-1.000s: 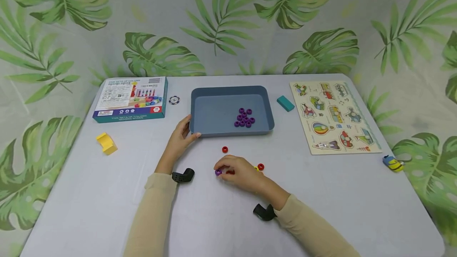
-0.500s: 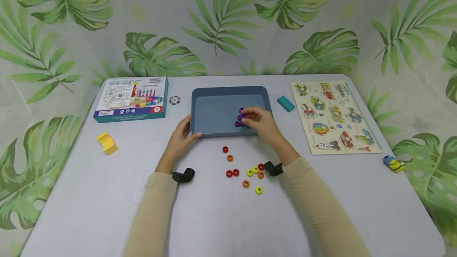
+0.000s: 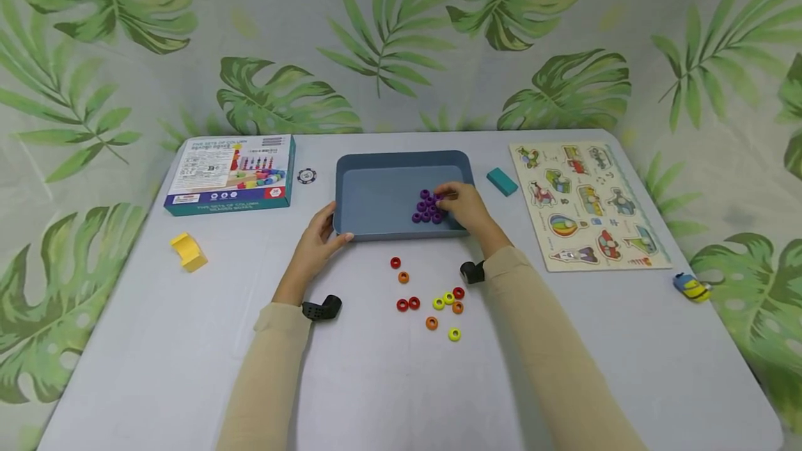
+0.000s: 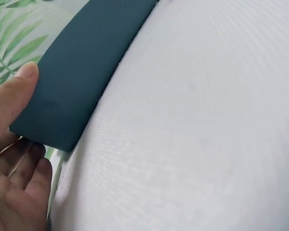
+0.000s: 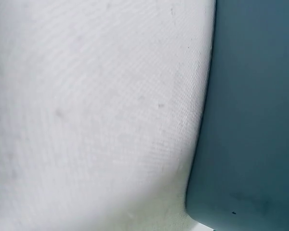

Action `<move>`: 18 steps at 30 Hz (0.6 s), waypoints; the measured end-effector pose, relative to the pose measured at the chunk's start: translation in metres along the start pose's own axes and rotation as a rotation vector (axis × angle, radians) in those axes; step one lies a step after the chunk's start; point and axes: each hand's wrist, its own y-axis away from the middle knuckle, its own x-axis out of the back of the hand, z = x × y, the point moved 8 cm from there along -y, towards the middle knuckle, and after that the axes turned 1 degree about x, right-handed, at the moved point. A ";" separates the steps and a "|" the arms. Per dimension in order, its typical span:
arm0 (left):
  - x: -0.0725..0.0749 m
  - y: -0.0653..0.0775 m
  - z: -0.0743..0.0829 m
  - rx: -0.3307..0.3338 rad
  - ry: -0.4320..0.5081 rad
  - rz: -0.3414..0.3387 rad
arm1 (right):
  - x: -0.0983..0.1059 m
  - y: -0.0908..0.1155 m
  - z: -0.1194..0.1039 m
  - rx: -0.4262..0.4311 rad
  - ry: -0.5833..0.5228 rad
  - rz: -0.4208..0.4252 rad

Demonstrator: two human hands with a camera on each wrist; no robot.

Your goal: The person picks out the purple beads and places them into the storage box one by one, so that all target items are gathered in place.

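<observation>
A blue-grey tray (image 3: 376, 235) stands at the middle of the table. At its near left corner, my left hand (image 3: 315, 242) grips it, thumb on the rim and fingers around the side; the left wrist view shows the thumb (image 4: 19, 91) against the tray wall (image 4: 82, 82). Inside the tray, several purple beads (image 3: 425, 216) lie clustered at the right. My right hand (image 3: 468, 211) reaches over the right rim, thumb and forefinger pinching a purple bead at the cluster's edge, partly hidden. The right wrist view has only the tray's outer wall (image 5: 250, 115) and tablecloth.
Several red (image 3: 402, 305), orange (image 3: 431, 323) and yellow beads (image 3: 454, 334) lie loose before the tray. A toy box (image 3: 228, 176), a poker chip (image 3: 307, 176) and a yellow block (image 3: 189, 252) are left. A teal block (image 3: 502, 182), puzzle board (image 3: 589, 207) and small toy (image 3: 692, 287) are right.
My right hand has carried a purple bead from the table into the tray, then shifted slightly right at the cluster. My left hand has stayed on the tray corner.
</observation>
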 end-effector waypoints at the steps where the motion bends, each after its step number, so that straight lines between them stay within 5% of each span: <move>1: 0.000 0.000 0.000 0.000 0.002 0.003 | 0.000 -0.001 0.000 -0.006 0.001 0.001; 11: 0.001 0.001 0.000 0.010 -0.008 0.001 | 0.000 0.001 -0.002 0.012 0.020 -0.005; 15: -0.001 0.001 0.003 0.014 -0.058 -0.013 | 0.016 0.015 -0.022 0.128 0.012 0.045; 18: 0.000 0.004 0.008 0.009 -0.188 -0.015 | 0.036 0.036 -0.048 0.283 0.054 0.089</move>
